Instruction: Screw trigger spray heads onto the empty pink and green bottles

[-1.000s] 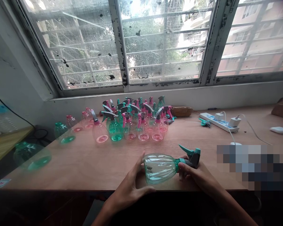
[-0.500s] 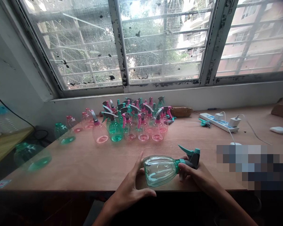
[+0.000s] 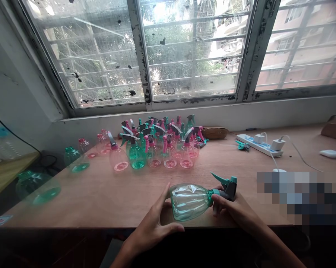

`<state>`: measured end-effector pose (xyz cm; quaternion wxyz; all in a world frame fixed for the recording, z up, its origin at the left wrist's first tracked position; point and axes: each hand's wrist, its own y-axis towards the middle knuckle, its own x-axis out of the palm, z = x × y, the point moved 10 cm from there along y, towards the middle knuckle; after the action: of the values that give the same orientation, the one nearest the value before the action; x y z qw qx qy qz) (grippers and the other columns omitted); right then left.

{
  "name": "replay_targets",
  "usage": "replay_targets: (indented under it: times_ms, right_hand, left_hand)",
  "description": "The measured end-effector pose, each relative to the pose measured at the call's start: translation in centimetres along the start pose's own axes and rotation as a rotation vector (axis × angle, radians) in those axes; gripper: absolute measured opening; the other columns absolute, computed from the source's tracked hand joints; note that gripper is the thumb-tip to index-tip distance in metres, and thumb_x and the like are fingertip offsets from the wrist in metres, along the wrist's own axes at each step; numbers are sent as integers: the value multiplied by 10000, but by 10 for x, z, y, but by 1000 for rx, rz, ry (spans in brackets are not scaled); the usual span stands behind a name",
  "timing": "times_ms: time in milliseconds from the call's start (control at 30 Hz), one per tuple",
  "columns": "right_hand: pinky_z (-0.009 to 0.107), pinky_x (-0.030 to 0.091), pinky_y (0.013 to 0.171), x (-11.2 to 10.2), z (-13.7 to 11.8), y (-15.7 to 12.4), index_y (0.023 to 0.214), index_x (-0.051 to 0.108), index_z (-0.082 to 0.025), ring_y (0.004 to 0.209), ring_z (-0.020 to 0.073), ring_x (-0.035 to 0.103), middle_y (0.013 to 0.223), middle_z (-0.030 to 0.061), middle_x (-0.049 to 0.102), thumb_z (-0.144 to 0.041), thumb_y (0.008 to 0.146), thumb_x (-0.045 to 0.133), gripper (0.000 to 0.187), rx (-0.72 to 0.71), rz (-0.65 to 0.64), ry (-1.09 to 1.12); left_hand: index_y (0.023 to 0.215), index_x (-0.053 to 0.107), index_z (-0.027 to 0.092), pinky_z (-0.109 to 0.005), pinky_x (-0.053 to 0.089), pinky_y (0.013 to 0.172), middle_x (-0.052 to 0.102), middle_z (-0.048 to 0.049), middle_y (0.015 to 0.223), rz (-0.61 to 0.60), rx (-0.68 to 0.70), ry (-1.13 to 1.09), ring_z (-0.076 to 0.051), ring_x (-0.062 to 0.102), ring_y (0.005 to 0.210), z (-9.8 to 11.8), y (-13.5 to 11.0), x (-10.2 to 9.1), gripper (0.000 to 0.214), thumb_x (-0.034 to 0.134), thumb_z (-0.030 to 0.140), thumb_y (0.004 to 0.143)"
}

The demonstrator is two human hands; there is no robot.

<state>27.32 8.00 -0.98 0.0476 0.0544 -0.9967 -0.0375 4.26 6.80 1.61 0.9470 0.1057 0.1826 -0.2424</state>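
A clear green spray bottle point(image 3: 189, 203) lies on its side in the air near the table's front edge, its base toward the left. Its grey and teal spray head point(image 3: 228, 188) is fitted on the neck. My right hand point(image 3: 232, 204) grips the bottle around the neck and spray head, thumb on the near side. Beside the base, my left hand point(image 3: 157, 219) is spread in a wide curve, thumb and fingers apart. Whether its hidden fingers touch the bottle, I cannot tell.
Several pink and green spray bottles point(image 3: 169, 152) stand grouped at the table's back. Headless bottles point(image 3: 75, 160) line the left edge. A power strip point(image 3: 259, 145) with plugs, a loose teal spray head point(image 3: 243, 146) and a brown basket point(image 3: 215, 133) are farther right.
Almost nothing differs. The bottle seems to have turned slightly about its length, while both hands stay nearly in place.
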Motion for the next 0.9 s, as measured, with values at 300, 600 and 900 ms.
replay_targets:
  times_ms: [300,600,900]
  right_hand:
    - [292,496,546,-2,3,0,900,607,-195,544,207,692,599,14,748,-542,841,753,381,-3,10,-14]
    - [277,509,528,-2,3,1,879,616,-191,552,207,704,610,13,741,-534,840,757,373,-1,-2,-29]
    - [322,526,540,0,-1,0,897,610,-194,547,230,697,613,20,739,-569,803,774,419,4,14,-30]
  left_hand:
    - [1617,20,388,-451,411,1173,413,-71,1607,-12,66,-31,-293,537,1348,0,0,2,1092,780,215,851]
    - [1624,113,354,-478,372,1199,343,-91,1642,11,62,14,-315,503,1371,0,0,0,1005,767,250,868]
    - [1602,246,331,-533,240,1253,338,-86,1639,25,21,91,-368,304,1506,3,0,-4,1066,884,316,749]
